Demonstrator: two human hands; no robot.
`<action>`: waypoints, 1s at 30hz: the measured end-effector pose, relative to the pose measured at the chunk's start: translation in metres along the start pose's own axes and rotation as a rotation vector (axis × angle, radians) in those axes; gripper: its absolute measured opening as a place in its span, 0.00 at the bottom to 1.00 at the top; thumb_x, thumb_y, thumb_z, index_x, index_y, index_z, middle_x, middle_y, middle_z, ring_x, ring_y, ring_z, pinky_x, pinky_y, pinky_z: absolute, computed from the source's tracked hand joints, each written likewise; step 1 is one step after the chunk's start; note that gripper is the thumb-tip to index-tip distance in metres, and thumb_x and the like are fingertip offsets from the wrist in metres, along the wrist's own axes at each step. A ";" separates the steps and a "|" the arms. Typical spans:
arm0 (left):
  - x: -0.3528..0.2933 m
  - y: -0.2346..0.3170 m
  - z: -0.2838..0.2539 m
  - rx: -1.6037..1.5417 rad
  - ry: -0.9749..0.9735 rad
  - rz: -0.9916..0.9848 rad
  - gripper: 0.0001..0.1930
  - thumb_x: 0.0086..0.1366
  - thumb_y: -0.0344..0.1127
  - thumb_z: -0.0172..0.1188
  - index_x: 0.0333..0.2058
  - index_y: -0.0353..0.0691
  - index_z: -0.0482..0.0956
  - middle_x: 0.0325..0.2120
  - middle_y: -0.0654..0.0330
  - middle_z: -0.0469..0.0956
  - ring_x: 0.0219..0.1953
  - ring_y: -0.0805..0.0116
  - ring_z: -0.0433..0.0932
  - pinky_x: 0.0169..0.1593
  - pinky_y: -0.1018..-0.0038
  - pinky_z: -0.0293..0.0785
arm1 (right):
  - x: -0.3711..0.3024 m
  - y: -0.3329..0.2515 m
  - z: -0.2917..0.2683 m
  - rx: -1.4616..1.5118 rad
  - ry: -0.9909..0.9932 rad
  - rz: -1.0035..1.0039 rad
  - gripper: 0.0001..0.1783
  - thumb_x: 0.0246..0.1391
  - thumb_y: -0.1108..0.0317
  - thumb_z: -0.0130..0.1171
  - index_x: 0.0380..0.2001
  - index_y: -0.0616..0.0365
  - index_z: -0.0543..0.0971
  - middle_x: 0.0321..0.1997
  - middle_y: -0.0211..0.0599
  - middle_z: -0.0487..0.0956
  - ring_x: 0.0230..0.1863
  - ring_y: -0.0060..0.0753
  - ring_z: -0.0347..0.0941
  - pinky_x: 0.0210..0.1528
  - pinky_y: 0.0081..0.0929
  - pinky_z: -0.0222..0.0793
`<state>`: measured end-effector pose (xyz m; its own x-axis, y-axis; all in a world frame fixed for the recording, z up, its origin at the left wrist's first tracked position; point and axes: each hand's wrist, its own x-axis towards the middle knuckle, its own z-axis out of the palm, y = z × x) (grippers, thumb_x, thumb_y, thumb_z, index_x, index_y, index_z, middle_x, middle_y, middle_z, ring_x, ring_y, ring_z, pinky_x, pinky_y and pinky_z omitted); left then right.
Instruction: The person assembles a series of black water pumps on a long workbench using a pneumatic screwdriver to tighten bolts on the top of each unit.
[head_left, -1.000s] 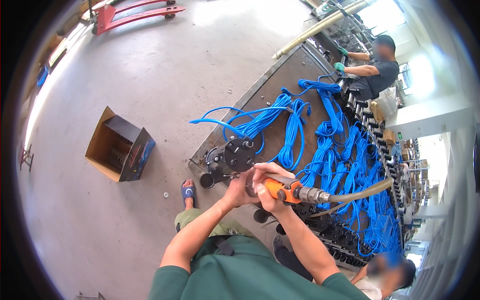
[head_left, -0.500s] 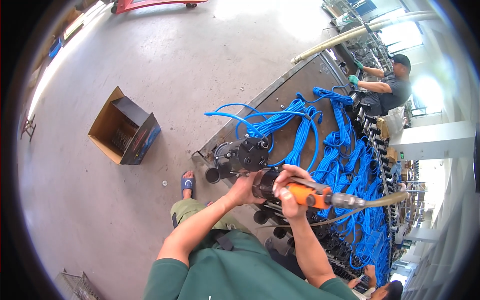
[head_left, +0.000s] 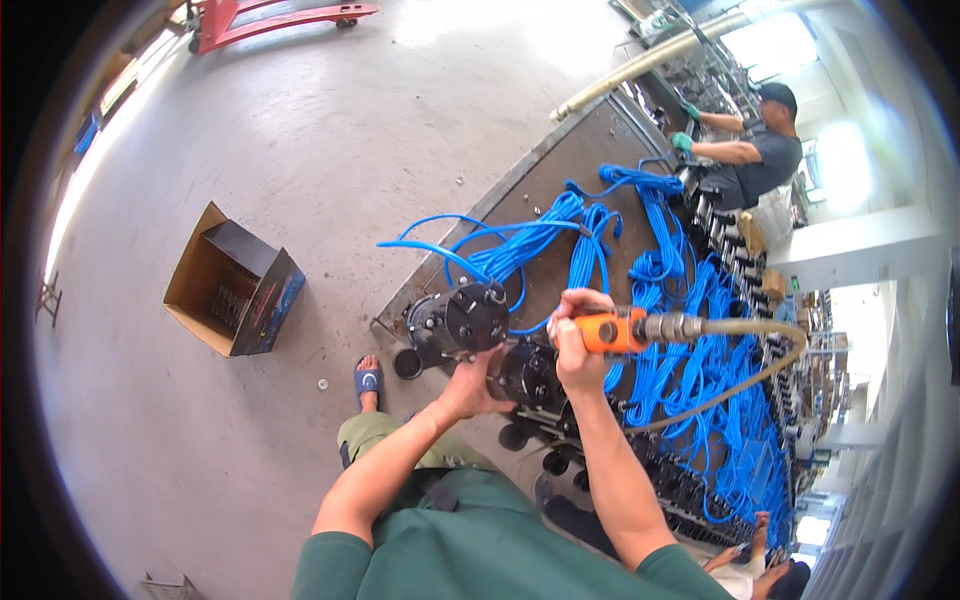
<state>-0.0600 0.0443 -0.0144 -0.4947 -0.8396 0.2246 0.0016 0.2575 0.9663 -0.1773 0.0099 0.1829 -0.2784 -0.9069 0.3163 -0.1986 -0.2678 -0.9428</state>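
My left hand point(head_left: 468, 390) is wrapped round the side of a black cylindrical housing point(head_left: 530, 372) at the near edge of the workbench. A second black cylindrical unit point(head_left: 468, 318), with a round flat end and a short open pipe, stands just beyond it to the left. In my right hand point(head_left: 574, 338) is an orange air tool point(head_left: 608, 332), its metal coupling joined to a yellowish hose point(head_left: 765, 326) that curves right. The tool is held above and to the right of the housing, apart from it; its working tip is hidden by my fingers.
Bundles of blue cable point(head_left: 590, 250) cover much of the metal-topped workbench point(head_left: 545, 170). Several black units point(head_left: 650, 465) line its near side. An open cardboard box point(head_left: 235, 285) sits on the floor at left. A co-worker point(head_left: 755, 150) with green gloves works across the bench; another person point(head_left: 765, 580) is at lower right.
My right hand has lifted the air tool up and away from the housing. My left hand stays on the housing. The whole view has shifted slightly.
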 end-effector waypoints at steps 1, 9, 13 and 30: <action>0.000 0.001 0.000 -0.012 -0.002 0.002 0.60 0.32 0.40 0.84 0.64 0.39 0.55 0.61 0.45 0.67 0.54 0.43 0.75 0.57 0.60 0.73 | 0.003 -0.002 0.000 0.081 -0.016 0.019 0.16 0.53 0.76 0.54 0.47 0.62 0.72 0.35 0.34 0.74 0.28 0.22 0.71 0.30 0.21 0.70; 0.005 0.012 0.006 -0.015 0.087 0.112 0.58 0.31 0.37 0.83 0.63 0.38 0.58 0.59 0.48 0.70 0.54 0.54 0.77 0.57 0.62 0.74 | 0.003 -0.052 -0.010 0.260 0.062 -0.049 0.22 0.51 0.82 0.53 0.52 0.64 0.72 0.38 0.35 0.76 0.31 0.19 0.72 0.34 0.18 0.72; -0.003 0.033 0.017 0.046 0.147 0.010 0.56 0.38 0.33 0.79 0.66 0.33 0.55 0.58 0.44 0.71 0.59 0.49 0.74 0.62 0.61 0.70 | -0.008 -0.080 -0.066 0.211 0.231 -0.216 0.20 0.52 0.80 0.53 0.50 0.64 0.72 0.37 0.33 0.75 0.30 0.18 0.72 0.34 0.19 0.72; -0.024 0.041 0.040 0.397 0.264 -0.118 0.30 0.44 0.41 0.79 0.39 0.29 0.72 0.32 0.47 0.82 0.35 0.55 0.83 0.42 0.65 0.77 | -0.028 -0.007 -0.082 0.081 0.165 -0.191 0.08 0.43 0.79 0.60 0.32 0.66 0.79 0.25 0.30 0.78 0.26 0.18 0.73 0.30 0.20 0.70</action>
<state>-0.0830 0.0936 0.0145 -0.2342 -0.9534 0.1904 -0.3982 0.2727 0.8758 -0.2452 0.0634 0.1898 -0.3934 -0.7739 0.4962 -0.1884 -0.4604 -0.8675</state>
